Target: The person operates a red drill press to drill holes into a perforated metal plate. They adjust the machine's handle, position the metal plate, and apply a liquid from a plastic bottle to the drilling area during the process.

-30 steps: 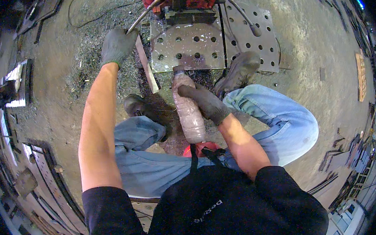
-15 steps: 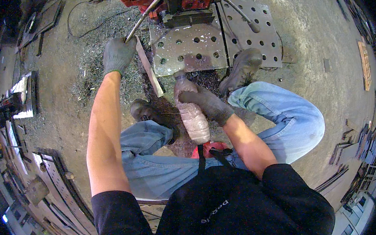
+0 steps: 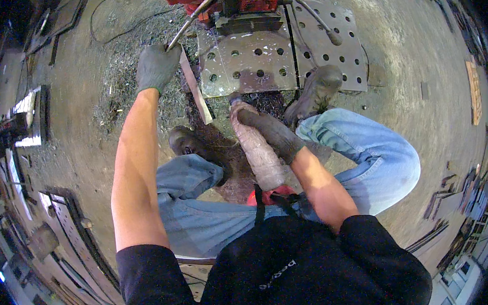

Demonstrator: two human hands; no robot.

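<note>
In a dark grey work glove, my left hand [image 3: 157, 67] is closed round the end of a long metal lever [image 3: 199, 15] on a red and black drilling machine [image 3: 258, 1]. My right hand [image 3: 274, 132], gloved alike, wraps round a dirty, ribbed plastic bottle [image 3: 260, 160]. The bottle lies slantwise between my knees, its narrow neck pointing away toward a steel plate with rows of holes [image 3: 247, 66]. What is inside the bottle cannot be made out. A thin flat strip of metal [image 3: 196, 93] lies beside my left hand.
Metal shavings [image 3: 118, 88] litter the floor around the plate's left side. A second lever [image 3: 313, 15] with a dark knob reaches over another holed plate [image 3: 347, 47]. My boots [image 3: 319, 89] flank the near plate. Something red [image 3: 267, 196] sits between my thighs. Steel stock [image 3: 78, 228] lies far left.
The bottle has tilted, its base swinging right, and it looks narrower in my right hand's grip. My left hand stays on the lever, with only a slight shift of the view.
</note>
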